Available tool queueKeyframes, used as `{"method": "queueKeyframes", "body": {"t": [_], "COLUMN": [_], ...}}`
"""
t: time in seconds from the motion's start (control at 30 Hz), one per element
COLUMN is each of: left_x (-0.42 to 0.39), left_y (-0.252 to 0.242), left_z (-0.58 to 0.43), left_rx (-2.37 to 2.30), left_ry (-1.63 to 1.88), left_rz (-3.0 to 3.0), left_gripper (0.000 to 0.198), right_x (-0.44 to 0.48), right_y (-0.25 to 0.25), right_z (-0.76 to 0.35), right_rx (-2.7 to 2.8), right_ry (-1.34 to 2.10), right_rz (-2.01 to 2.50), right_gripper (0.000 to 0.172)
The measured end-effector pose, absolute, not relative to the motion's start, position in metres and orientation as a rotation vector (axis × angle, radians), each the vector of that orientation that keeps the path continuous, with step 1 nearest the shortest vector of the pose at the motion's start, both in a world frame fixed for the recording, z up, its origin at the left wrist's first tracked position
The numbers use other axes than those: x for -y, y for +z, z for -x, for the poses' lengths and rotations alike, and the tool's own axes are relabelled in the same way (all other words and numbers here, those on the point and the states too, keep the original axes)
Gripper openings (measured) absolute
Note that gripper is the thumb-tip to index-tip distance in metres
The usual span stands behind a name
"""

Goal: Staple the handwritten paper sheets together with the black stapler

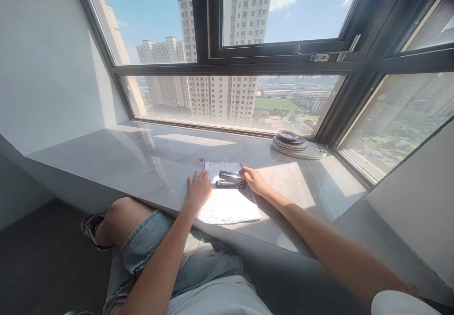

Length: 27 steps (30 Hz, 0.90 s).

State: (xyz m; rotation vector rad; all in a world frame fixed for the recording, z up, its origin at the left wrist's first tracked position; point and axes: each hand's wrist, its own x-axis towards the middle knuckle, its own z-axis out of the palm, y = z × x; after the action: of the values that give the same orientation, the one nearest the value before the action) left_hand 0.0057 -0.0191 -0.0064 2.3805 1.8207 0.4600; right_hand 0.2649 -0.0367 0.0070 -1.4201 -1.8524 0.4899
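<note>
A black stapler lies on the upper part of a stack of white printed paper on the window sill. My right hand has its fingers closed around the stapler's right end. My left hand rests flat at the paper's left edge, fingers apart, left of the stapler and not touching it. Small dark pieces, perhaps staple strips, lie just beyond the paper's top left corner.
Stacked plates or discs stand at the back right of the pale, glossy sill, by the dark window frame. The sill's front edge runs close to my knees. White walls bound both sides.
</note>
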Motion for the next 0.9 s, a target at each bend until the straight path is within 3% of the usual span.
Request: {"method": "queueKeyframes", "body": {"t": [0.23,0.37,0.47,0.57,0.67,0.9], "left_x": [0.021,0.024,0.030,0.044,0.061,0.099], "left_y": [-0.005,0.007,0.025,0.046,0.066,0.101], "left_z": [-0.005,-0.005,0.002,0.012,0.014,-0.005], "left_rx": [-1.790,-1.501,-0.947,-0.590,-0.618,-0.261], "left_ry": [0.582,1.113,1.421,1.391,1.342,1.222], "left_rz": [-2.276,-2.027,-1.696,-1.411,-1.336,-1.076], "left_gripper": [0.053,0.038,0.051,0.071,0.076,0.059], "right_x": [0.031,0.039,0.048,0.054,0.052,0.045], "right_y": [-0.002,0.008,0.020,0.022,0.015,0.006], "right_z": [-0.266,-0.263,-0.257,-0.253,-0.252,-0.257], "right_rx": [1.815,1.734,1.716,1.822,1.911,1.890], "right_ry": [0.517,0.472,0.444,0.533,0.632,0.621], "right_rz": [1.394,1.345,1.281,1.220,1.220,1.262], "right_gripper": [0.025,0.024,0.028,0.034,0.039,0.042]}}
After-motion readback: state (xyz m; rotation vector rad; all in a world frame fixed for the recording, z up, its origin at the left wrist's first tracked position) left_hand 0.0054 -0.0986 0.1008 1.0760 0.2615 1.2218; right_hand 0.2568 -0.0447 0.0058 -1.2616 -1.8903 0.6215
